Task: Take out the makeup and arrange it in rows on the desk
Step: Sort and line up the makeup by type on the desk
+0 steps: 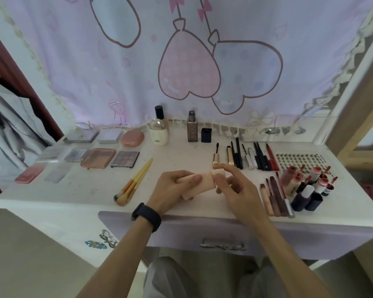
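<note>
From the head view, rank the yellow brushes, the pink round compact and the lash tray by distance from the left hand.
1. Yellow brushes, just left of the left hand.
2. Pink round compact, back left.
3. Lash tray, far right.

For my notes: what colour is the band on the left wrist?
Black wristband, seen in the head view.

i see a matt white desk [91,190], its top scuffed and speckled, backed by a thin printed cloth curtain [138,72]. the pale peach tube [202,181] looks like smooth, matt plastic. the palettes [98,158] have glossy clear plastic lids. the brushes [134,181] have pale wooden-looking handles. the foundation bottle [192,130] reads as glass, and the drawer handle [223,245] as shiny metal.
</note>
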Demonstrator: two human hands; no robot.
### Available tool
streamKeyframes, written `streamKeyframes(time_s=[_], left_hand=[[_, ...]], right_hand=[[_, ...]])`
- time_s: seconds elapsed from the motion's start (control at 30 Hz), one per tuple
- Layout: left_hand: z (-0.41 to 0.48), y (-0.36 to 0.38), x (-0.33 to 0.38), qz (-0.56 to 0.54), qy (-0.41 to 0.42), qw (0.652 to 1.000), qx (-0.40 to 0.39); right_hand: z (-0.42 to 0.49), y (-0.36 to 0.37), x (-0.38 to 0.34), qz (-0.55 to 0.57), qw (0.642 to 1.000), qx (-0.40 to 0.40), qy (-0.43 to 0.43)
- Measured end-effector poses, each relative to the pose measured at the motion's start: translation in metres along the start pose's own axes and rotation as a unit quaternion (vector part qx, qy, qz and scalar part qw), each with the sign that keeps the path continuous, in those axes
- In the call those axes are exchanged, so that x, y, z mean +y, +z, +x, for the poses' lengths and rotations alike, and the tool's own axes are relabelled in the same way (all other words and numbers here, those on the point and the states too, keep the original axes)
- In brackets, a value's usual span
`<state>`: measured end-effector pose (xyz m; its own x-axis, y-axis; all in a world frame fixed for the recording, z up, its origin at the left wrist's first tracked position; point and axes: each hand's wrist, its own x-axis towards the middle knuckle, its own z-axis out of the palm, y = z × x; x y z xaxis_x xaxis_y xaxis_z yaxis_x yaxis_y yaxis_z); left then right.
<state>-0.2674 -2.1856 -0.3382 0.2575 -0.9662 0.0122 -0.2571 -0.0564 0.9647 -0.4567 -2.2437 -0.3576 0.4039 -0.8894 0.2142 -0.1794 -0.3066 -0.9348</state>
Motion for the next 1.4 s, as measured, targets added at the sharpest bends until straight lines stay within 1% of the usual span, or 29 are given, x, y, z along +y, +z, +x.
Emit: streamKeyframes(time_s=[0.13,0.3,0.47,0.6,0.67,0.77,0.83,0.9,1.0,1.1,1.23,1.33,1.4], left_hand=[[0.0,-0.002,-0.001,-0.005,-0.004,1.0,0.01],[0.003,0.0,-0.002,0.006,-0.014,1.0,0.009],[0.002,0.001,-0.003,0.011,-0.018,1.0,0.008],[0.002,0.001,-0.001,-0.005,-0.011,1.0,0.002],[0.002,0.001,0.0,-0.019,-0.019,1.0,0.015],[0.013,-0.001,-0.001,-0.031,-0.052,0.996,0.06],[0.027,-0.001,0.0,0.002,-0.072,0.993,0.098],[0.043,0.0,0.004,0.063,-0.081,0.987,0.125],[0.068,0.003,0.01,0.122,-0.111,0.977,0.134],[0.087,0.006,0.008,0.155,-0.136,0.968,0.144],[0.094,0.01,0.008,0.233,-0.129,0.949,0.168],[0.093,0.01,0.005,0.316,-0.114,0.928,0.163],[0.091,0.01,0.002,0.351,-0.086,0.919,0.158]], right_hand=[[-0.001,0.0,-0.002,0.034,0.999,-0.014,0.004],[-0.002,0.0,-0.002,0.029,1.0,0.01,0.007],[-0.003,0.002,0.001,0.007,1.0,0.013,0.001],[-0.004,0.0,-0.002,0.038,0.999,0.025,0.002],[-0.004,0.0,-0.004,0.052,0.998,0.042,0.01],[-0.005,0.0,-0.004,0.039,0.998,0.048,0.023],[-0.004,0.001,-0.004,0.039,0.997,0.055,0.028],[-0.004,0.002,-0.005,0.045,0.997,0.064,0.029],[-0.005,0.002,-0.004,0.033,0.997,0.065,0.03],[-0.006,0.002,-0.004,0.024,0.997,0.064,0.031],[-0.004,0.001,-0.005,0.034,0.996,0.063,0.044],[-0.004,0.002,-0.006,0.034,0.996,0.061,0.05],[-0.004,0.002,-0.007,0.038,0.996,0.062,0.054]])
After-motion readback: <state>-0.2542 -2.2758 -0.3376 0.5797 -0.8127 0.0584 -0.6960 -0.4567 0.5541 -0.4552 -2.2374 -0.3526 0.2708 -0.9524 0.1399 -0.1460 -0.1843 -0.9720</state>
